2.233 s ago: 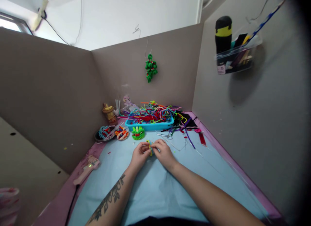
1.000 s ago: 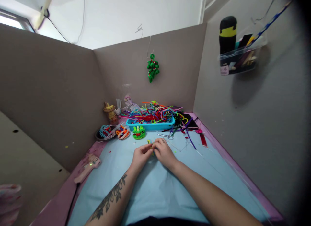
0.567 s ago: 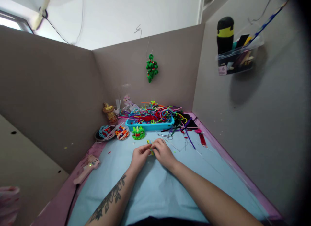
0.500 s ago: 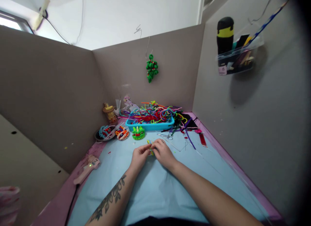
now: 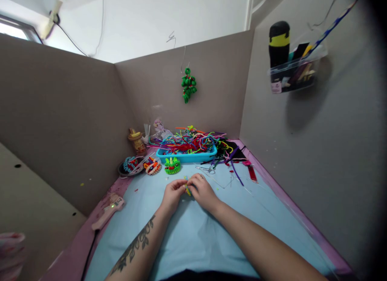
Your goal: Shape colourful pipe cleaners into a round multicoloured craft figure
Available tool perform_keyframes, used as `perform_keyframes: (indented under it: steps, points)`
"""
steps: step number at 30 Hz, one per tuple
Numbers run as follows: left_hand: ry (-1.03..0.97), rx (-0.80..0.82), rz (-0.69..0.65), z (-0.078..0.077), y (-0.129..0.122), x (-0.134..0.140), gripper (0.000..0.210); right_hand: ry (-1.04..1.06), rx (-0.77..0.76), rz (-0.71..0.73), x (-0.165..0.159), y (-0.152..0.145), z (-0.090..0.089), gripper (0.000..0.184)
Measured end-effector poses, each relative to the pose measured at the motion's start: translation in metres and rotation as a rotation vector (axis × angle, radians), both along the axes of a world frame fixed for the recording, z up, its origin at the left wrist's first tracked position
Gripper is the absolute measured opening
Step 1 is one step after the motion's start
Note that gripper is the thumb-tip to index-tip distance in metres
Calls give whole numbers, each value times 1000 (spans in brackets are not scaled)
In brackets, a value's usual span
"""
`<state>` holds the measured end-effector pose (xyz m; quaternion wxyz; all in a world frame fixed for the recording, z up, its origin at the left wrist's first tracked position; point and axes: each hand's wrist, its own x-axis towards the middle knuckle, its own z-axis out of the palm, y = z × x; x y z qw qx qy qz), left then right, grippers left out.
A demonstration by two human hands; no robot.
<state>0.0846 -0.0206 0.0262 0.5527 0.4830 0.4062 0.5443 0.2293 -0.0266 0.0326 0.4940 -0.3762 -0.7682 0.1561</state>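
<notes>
My left hand and my right hand meet over the light blue mat, both pinching a small yellow and green pipe-cleaner piece between their fingertips. Most of the piece is hidden by my fingers. Just beyond my hands sits a green fuzzy figure. Behind it stands a blue tray piled with coloured pipe cleaners.
An orange and white fuzzy figure and a dark bowl lie at the left back. Small scissors lie near the tray. A pink glue gun lies at the left edge. Grey partition walls enclose the desk; a green ornament hangs behind.
My hands have stayed together at the same spot, with small finger movements on the piece. Less of the piece shows between my fingers now.
</notes>
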Motion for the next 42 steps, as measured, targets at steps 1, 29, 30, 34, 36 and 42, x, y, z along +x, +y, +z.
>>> perform_keyframes:
  steps: [1,29,30,34,36,42]
  points:
    - [-10,-9,-7,-1,0,0,25,1,0,3,0,0,0,13]
    - [420,274,141,2,-20,10,27,134,-64,-52,0,7,-5,14]
    - [434,270,142,2,-20,11,28,147,-75,-58,0,7,-5,14]
    - [466,305,192,2,-17,13,22,199,-138,-53,-1,6,-3,13]
    - [433,302,198,2,-15,12,21,208,-155,-33,-1,5,-1,11]
    - [292,194,19,9,-13,1,31,131,-61,-12,11,11,9,15]
